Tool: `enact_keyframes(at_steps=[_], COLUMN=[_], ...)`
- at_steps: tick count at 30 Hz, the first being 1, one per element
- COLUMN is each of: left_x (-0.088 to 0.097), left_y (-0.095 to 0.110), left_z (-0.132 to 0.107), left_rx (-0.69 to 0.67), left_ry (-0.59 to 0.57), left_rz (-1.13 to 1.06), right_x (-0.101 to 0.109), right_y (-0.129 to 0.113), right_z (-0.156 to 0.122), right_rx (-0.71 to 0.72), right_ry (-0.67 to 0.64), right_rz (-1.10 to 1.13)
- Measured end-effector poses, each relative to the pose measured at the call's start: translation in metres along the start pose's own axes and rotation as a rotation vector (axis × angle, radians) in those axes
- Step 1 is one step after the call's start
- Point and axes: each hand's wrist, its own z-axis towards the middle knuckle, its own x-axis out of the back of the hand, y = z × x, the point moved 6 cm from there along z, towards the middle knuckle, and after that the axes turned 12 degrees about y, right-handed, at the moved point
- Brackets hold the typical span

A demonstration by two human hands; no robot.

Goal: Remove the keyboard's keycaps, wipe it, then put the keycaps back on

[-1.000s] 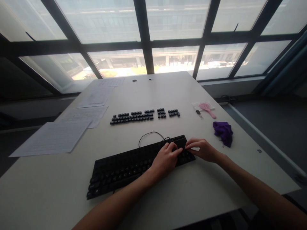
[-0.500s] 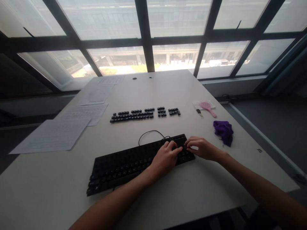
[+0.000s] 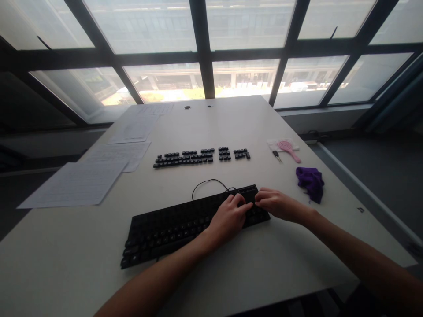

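Note:
A black keyboard (image 3: 158, 233) lies at a slant on the white table, with its upper rows looking bare of keycaps. Across its right part rests my left hand (image 3: 229, 215), fingers curled down onto it and thumb pointing at the number pad. My right hand (image 3: 274, 204) is at the number pad's right side, thumb and fingertips pinched together. Whatever sits between those fingertips is too small and dark to make out. Beyond the keyboard, loose black keycaps stand in rows: a long group (image 3: 183, 160), a middle group (image 3: 224, 153) and a small right group (image 3: 242, 153).
Papers (image 3: 72, 185) cover the table's left side. To the right lie a pink hairbrush (image 3: 287, 149) on clear plastic, a small black-and-metal tool (image 3: 276, 155) and a crumpled purple cloth (image 3: 310, 182). The keyboard's cable (image 3: 205, 181) loops behind it. Windows (image 3: 244, 79) stand past the far edge.
My right hand's fingers have drawn closer together at the number pad. My left hand and the keyboard stay in place; the view has shifted slightly.

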Motion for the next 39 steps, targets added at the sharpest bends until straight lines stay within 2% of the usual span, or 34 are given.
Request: enact_keyframes(at_steps=[3, 6, 11, 14, 17, 19, 20, 21, 24, 28, 31, 33, 36, 39], left_x=[0.0, 0.001, 0.002, 0.001, 0.001, 0.0, 0.0, -0.001, -0.002, -0.002, -0.001, 0.0, 0.0, 0.0], left_y=[0.0, 0.0, 0.0, -0.001, -0.001, -0.002, -0.002, -0.002, -0.003, -0.002, -0.001, -0.001, -0.001, 0.0], left_z=[0.0, 0.0, 0.0, 0.0, 0.0, 0.0, 0.0, 0.0, -0.002, -0.002, -0.002, -0.002, -0.002, -0.002], left_rx=[0.001, 0.004, 0.012, 0.015, 0.017, 0.016, 0.014, 0.014, 0.015, 0.013, 0.007, 0.007, 0.009, 0.006], left_ry=[-0.004, 0.002, 0.026, 0.032, 0.035, 0.036, 0.036, 0.036, 0.035, 0.035, 0.032, 0.032, 0.033, 0.038], left_rz=[-0.002, -0.002, -0.03, -0.038, -0.034, -0.032, -0.031, -0.029, -0.024, -0.023, -0.02, -0.016, -0.015, -0.015], right_x=[-0.004, -0.004, 0.005, 0.006, 0.01, 0.017, 0.017, 0.016, 0.007, -0.001, 0.002, 0.01, 0.02, 0.015], right_y=[-0.004, -0.006, -0.008, 0.002, 0.037, 0.073, 0.091, 0.107, 0.138, 0.154, 0.151, 0.141, 0.109, 0.067], right_z=[0.005, 0.003, -0.022, -0.027, -0.005, 0.018, 0.032, 0.045, 0.082, 0.102, 0.101, 0.092, 0.06, 0.011], right_rx=[0.009, -0.039, -0.164, -0.222, -0.372, -0.561, -0.646, -0.716, -0.775, -0.806, -0.808, -0.804, -0.793, -0.81], right_ry=[-0.044, -0.045, 0.027, 0.069, 0.269, 0.464, 0.5, 0.501, 0.496, 0.475, 0.475, 0.488, 0.534, 0.629], right_rz=[-0.035, -0.023, -0.066, -0.035, -0.031, -0.178, -0.274, -0.367, -0.446, -0.488, -0.498, -0.503, -0.444, -0.125])
